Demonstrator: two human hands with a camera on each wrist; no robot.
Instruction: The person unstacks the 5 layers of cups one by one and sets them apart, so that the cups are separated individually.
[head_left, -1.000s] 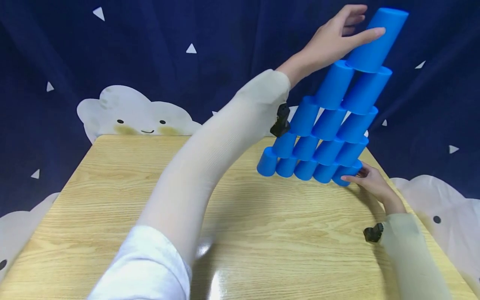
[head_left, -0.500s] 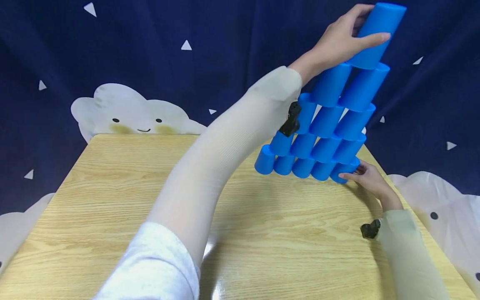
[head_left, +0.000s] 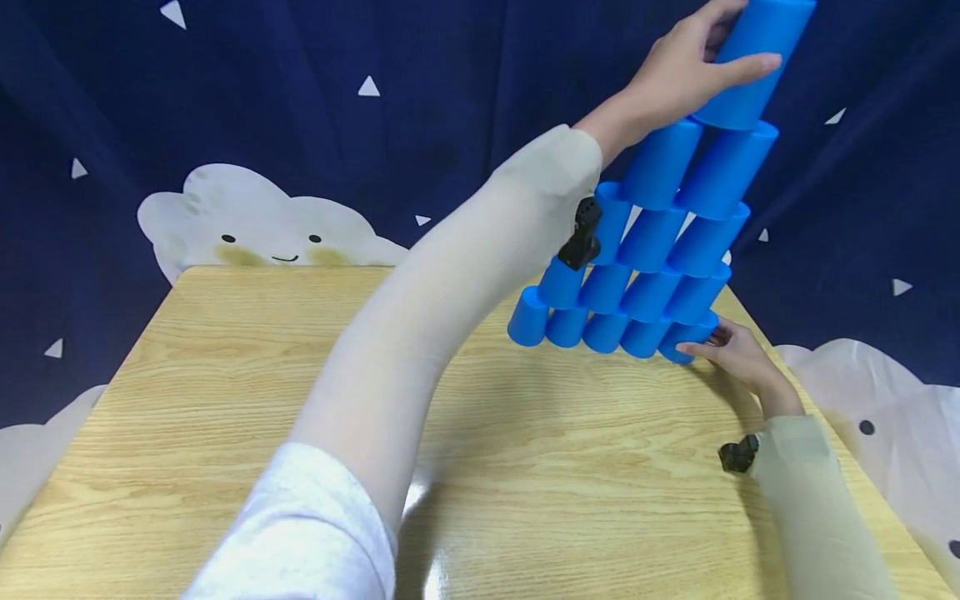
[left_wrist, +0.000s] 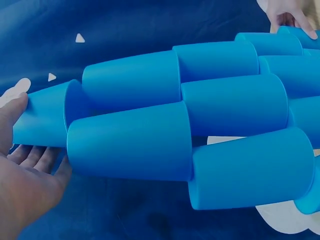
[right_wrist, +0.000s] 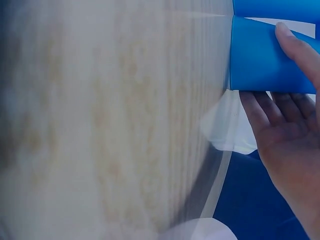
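Blue cups, mouth down, form a tower right of centre in the head view, on the far right part of the wooden table. Five cups stand in the bottom row, with four, three and two in the rows above; a single top cup is cut off by the upper edge of the frame.

The left hand is at the upper right, spread as wide as the top cup and holding it, thumb across the near side and fingers around the left. The cup's lower rim meets the two cups below it in the picture; whether it bears fully on them I cannot tell.

The right hand, lower and at the right, holds the end cup of the bottom row. In the right wrist view its thumb lies over that cup at the upper right, the fingers along the opposite side.

Each sleeve bears a small black device near the wrist. The left sleeve crosses the middle of the head view and the device hides part of the tower's left side. Behind hangs a dark blue curtain with white triangles and smiling clouds.
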